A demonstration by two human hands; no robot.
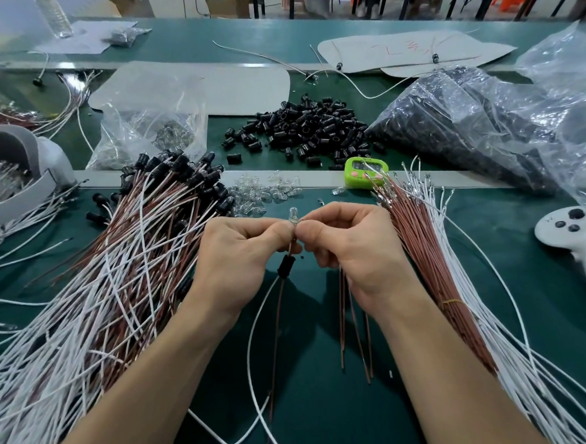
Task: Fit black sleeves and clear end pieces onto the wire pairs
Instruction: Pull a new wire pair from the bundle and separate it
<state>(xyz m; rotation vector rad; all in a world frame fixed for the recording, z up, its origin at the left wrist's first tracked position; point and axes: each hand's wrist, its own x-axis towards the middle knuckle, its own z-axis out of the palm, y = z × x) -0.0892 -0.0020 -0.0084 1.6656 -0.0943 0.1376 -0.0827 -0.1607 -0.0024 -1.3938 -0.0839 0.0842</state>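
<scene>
My left hand point(234, 259) and my right hand point(350, 249) meet at the middle of the green table, both pinching a clear end piece point(293, 214) at the top of one wire pair. A black sleeve point(285, 265) hangs on that pair just below my fingers. Its brown wire point(275, 343) and white wire point(253, 327) trail down toward me. A few loose brown wires point(355, 331) hang under my right hand; whether it holds them I cannot tell. Loose black sleeves point(308, 128) lie piled behind, and clear end pieces point(265, 191) sit just beyond my hands.
Finished pairs with black sleeves point(122, 253) fan out on the left. A bundle of bare brown and white wires point(437, 247) lies on the right. A green timer point(365, 172), plastic bags point(484, 121) and a white controller point(580, 238) stand around.
</scene>
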